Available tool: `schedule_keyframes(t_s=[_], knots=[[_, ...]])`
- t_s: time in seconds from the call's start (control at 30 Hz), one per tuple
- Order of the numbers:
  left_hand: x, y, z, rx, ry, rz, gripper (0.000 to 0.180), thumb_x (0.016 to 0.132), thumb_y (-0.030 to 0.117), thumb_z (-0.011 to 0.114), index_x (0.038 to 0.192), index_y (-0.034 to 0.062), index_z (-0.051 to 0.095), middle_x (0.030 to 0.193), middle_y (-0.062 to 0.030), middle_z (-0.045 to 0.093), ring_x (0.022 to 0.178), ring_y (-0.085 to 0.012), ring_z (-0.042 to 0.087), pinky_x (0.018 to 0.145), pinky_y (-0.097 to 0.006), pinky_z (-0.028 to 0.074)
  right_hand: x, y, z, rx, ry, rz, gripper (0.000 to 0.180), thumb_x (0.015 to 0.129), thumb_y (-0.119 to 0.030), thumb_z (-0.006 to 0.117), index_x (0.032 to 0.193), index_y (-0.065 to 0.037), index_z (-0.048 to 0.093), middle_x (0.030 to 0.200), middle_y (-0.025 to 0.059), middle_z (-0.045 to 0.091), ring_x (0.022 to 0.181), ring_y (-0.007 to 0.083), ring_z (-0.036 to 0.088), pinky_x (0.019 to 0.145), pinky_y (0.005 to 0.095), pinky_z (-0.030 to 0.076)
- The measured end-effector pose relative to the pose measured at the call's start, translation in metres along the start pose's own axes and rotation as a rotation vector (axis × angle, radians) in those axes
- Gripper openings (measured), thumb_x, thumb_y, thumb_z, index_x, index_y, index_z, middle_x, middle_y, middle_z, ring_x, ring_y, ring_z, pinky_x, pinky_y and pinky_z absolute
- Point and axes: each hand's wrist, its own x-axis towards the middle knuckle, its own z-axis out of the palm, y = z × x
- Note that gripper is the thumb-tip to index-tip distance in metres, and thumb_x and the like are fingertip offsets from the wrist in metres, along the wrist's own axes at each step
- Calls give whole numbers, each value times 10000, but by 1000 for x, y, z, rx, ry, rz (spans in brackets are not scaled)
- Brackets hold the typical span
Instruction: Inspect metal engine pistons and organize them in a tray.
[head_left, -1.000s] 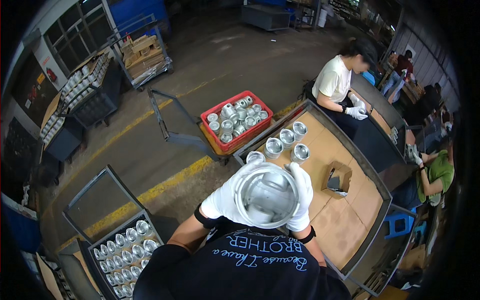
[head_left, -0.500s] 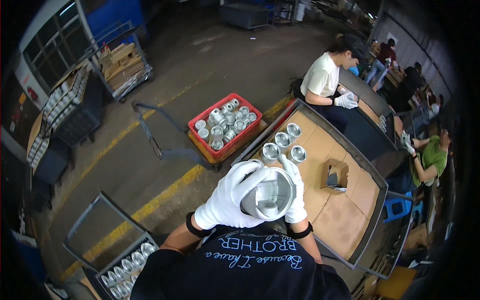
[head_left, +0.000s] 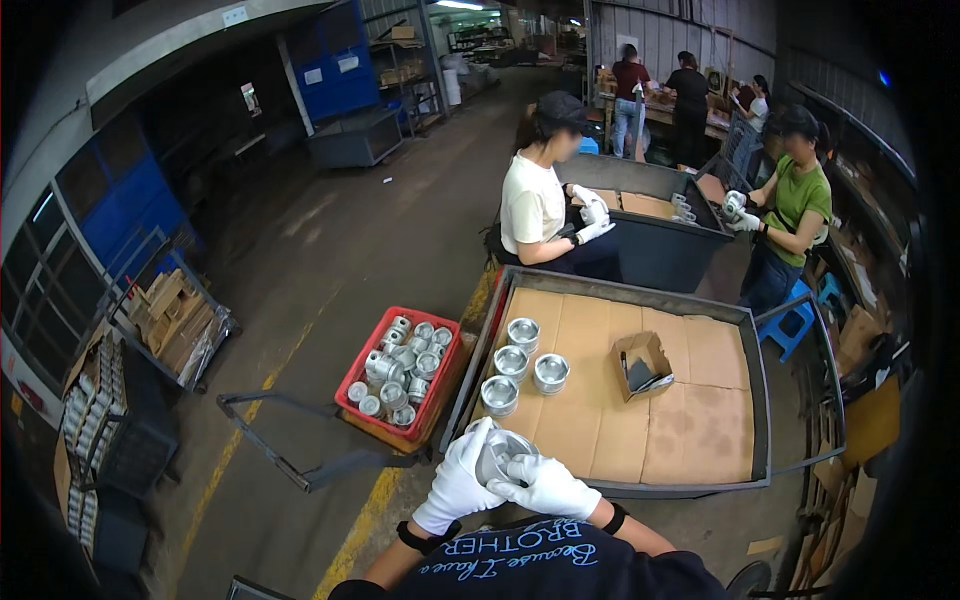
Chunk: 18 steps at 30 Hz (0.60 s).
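I hold a shiny metal cup-shaped part (head_left: 503, 450) between both white-gloved hands, just over the near left corner of the tray table (head_left: 760, 400). My left hand (head_left: 462, 480) wraps its left side and my right hand (head_left: 545, 485) cups it from below and right. Three similar metal parts (head_left: 523, 362) stand on the cardboard lining of the tray, just beyond my hands.
A red crate (head_left: 445, 385) of several metal parts sits on a low trolley left of the table. A small open cardboard box (head_left: 642, 362) lies mid-tray. Two seated people work at a dark bin (head_left: 650, 245) beyond. Racks of parts stand at far left.
The view has tilted up, showing more of the hall. The metal part has moved lower and closer to my body, with both hands still on it.
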Motion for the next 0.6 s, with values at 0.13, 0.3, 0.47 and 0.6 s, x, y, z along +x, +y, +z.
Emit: schedule_keyframes(t_s=[0.13,0.3,0.47,0.6], knots=[[32,-6,21,-302,-188,-180,1050,636,325,852,1453,2,278,1333,-240,482,1264,-371,456,1028,-429,393,11,48,-12,301,-64,139,374,883,-394,631,1082,-83,689,987,173,682,930,335,654,844,379,509],[51,-29,30,-102,-240,-227,891,715,300,814,1422,8,356,1351,-242,487,1279,-302,473,1054,-373,380,5,169,-20,511,-49,340,303,831,-327,686,1075,-149,711,1008,111,697,958,242,662,872,323,494],[5,-56,38,-42,-209,-784,941,712,387,820,1428,6,343,1278,-248,553,1150,-329,578,963,-396,458,39,271,-44,170,32,423,293,791,-340,694,1005,-142,723,1072,102,676,1010,280,635,888,355,492],[-23,-39,33,27,-249,-931,975,704,400,826,1442,13,320,1275,-243,556,1125,-313,592,943,-375,472,85,376,-40,22,217,503,287,773,-327,686,926,-85,705,1040,151,667,992,319,626,872,395,493]])
